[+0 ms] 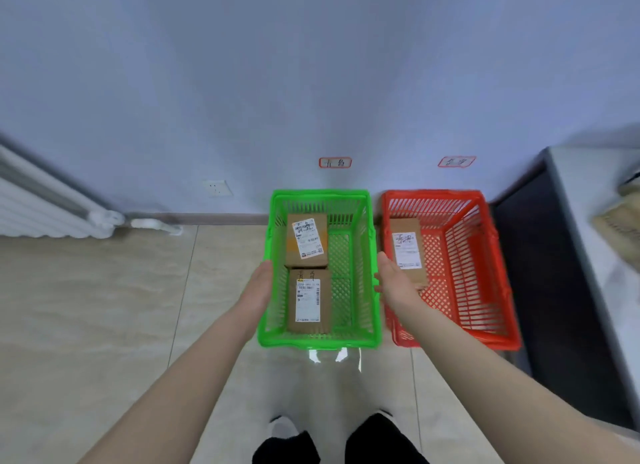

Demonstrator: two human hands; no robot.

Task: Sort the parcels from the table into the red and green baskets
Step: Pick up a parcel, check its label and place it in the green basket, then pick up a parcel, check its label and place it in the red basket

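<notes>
Tiled floor (104,307): green basket (318,343) holds two brown, white-labelled parcels (306,241) (309,300).

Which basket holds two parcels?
The green basket, left of the red basket: it holds a far parcel and a near parcel; the red one holds a single parcel.

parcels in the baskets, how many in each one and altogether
green basket: 2, far parcel and near parcel
red basket: 1, lone parcel
total: 3
</notes>
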